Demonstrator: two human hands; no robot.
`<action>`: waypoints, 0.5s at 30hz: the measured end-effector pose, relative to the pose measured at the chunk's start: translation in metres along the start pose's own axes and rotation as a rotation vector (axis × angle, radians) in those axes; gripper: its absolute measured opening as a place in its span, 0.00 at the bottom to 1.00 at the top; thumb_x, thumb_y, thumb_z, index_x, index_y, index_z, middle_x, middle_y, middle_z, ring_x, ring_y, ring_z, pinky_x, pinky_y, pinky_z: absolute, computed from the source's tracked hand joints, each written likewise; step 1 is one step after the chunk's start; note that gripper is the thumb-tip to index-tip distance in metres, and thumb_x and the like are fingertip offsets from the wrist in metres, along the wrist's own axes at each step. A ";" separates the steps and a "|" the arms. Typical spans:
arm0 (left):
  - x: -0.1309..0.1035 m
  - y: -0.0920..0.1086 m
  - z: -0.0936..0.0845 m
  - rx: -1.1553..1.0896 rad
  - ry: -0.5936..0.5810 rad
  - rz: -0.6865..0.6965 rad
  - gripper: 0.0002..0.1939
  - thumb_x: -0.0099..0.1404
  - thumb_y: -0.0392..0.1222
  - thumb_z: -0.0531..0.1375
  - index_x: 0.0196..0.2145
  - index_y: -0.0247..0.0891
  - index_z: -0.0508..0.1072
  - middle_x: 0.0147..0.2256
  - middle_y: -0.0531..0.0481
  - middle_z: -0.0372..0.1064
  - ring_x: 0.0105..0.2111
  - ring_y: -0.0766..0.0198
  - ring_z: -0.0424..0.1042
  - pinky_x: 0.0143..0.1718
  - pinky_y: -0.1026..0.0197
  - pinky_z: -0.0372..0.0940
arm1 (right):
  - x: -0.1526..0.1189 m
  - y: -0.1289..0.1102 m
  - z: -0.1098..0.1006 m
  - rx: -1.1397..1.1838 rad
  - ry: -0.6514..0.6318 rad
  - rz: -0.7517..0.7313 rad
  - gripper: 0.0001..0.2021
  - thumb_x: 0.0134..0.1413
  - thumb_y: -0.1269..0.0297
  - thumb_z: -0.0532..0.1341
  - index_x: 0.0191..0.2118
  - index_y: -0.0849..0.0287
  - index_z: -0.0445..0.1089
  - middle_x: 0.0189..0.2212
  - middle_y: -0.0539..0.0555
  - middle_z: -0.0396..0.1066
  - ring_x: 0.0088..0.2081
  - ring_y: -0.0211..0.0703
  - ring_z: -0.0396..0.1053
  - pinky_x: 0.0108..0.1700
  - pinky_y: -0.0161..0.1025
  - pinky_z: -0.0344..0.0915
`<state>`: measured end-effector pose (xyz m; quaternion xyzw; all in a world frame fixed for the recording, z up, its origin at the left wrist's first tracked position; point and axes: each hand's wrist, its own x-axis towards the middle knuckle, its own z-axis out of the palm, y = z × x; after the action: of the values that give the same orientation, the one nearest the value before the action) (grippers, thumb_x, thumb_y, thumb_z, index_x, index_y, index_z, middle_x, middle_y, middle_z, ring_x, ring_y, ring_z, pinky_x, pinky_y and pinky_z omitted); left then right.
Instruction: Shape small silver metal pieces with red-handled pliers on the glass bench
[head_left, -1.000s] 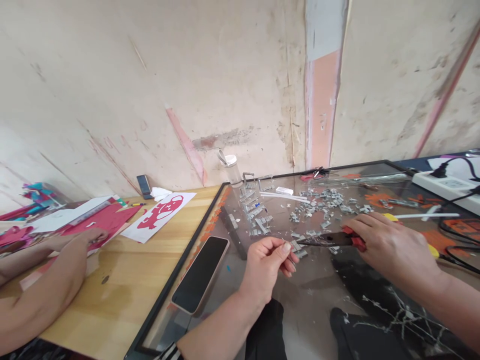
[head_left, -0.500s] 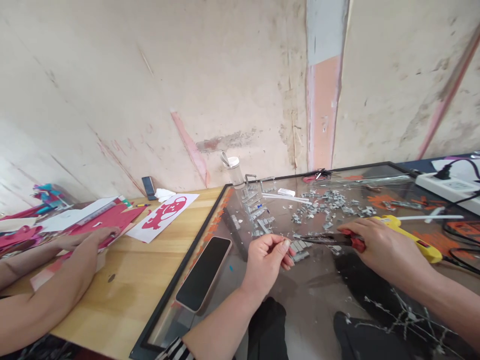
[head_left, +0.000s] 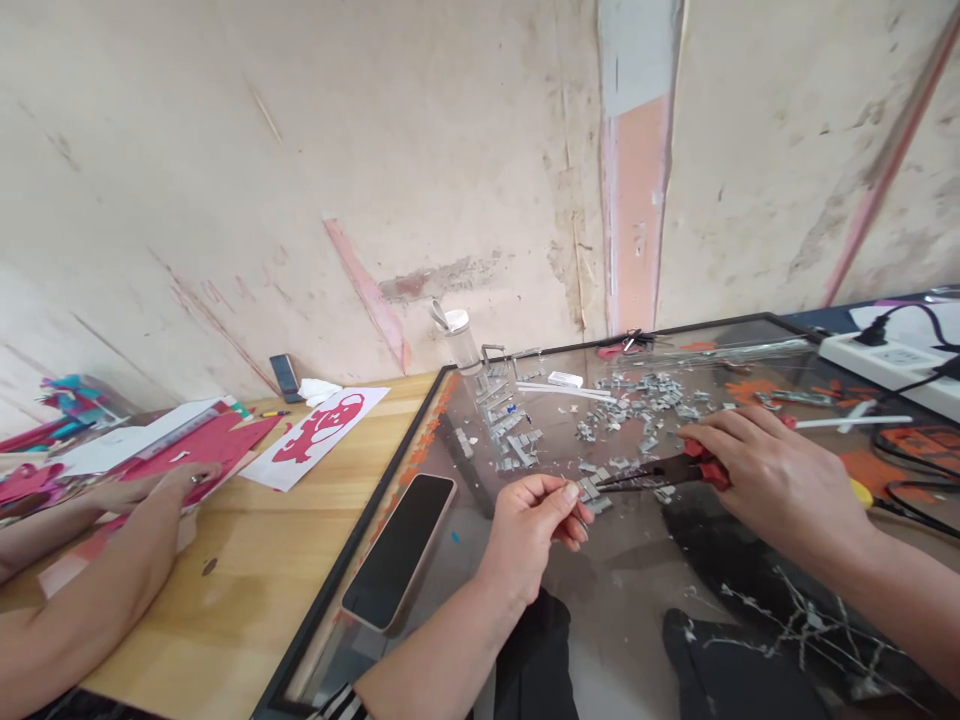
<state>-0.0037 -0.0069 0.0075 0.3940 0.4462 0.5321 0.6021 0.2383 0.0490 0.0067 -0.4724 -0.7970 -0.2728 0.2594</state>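
Observation:
My right hand is wrapped round the red handles of long-nose pliers, whose dark jaws point left. At the tips of those jaws, my left hand pinches thumb against fingers; whatever it grips is too small to make out. Small flat grey pieces lie just behind and below the fingertips, on the glass-topped table. Farther back is a scattered heap of bent grey bits. Mostly hidden behind my right hand is a yellow glue gun with a white stick.
A phone lies left of my left arm. A clear bottle stands by the wall. At right are a white power strip and black cables. A co-worker's hands rest on red paper at the wooden table.
The view has shifted slightly. My right hand has come over the glue gun, covering more of it, and the pliers' tips now sit a little lower, beside my left fingertips.

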 end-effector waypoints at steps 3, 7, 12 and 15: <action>0.000 0.002 -0.001 -0.129 -0.031 -0.140 0.09 0.51 0.39 0.65 0.23 0.31 0.71 0.18 0.49 0.69 0.15 0.75 0.62 0.15 0.73 0.53 | 0.000 0.001 0.000 0.005 0.049 -0.017 0.14 0.46 0.75 0.55 0.39 0.57 0.70 0.35 0.50 0.72 0.40 0.46 0.64 0.36 0.39 0.61; 0.002 0.001 -0.005 -0.332 -0.125 -0.379 0.06 0.49 0.34 0.66 0.23 0.28 0.72 0.17 0.50 0.66 0.14 0.79 0.59 0.14 0.77 0.49 | 0.002 0.001 -0.003 0.032 0.117 -0.043 0.16 0.46 0.76 0.55 0.42 0.58 0.70 0.36 0.51 0.72 0.40 0.46 0.64 0.37 0.39 0.62; 0.002 -0.001 -0.008 -0.447 -0.225 -0.471 0.03 0.51 0.31 0.64 0.24 0.27 0.73 0.17 0.50 0.64 0.14 0.79 0.58 0.13 0.78 0.47 | 0.001 -0.001 -0.003 0.066 0.121 -0.070 0.16 0.45 0.75 0.56 0.42 0.57 0.69 0.37 0.52 0.72 0.41 0.46 0.64 0.39 0.39 0.63; 0.000 0.001 -0.007 -0.442 -0.253 -0.488 0.03 0.51 0.31 0.64 0.23 0.27 0.73 0.16 0.50 0.63 0.13 0.79 0.57 0.12 0.77 0.45 | 0.000 -0.001 -0.002 0.076 0.128 -0.074 0.17 0.45 0.75 0.56 0.42 0.57 0.69 0.37 0.52 0.72 0.41 0.46 0.65 0.39 0.39 0.63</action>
<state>-0.0111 -0.0069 0.0066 0.1989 0.3230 0.4033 0.8327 0.2375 0.0477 0.0080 -0.4140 -0.8055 -0.2813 0.3173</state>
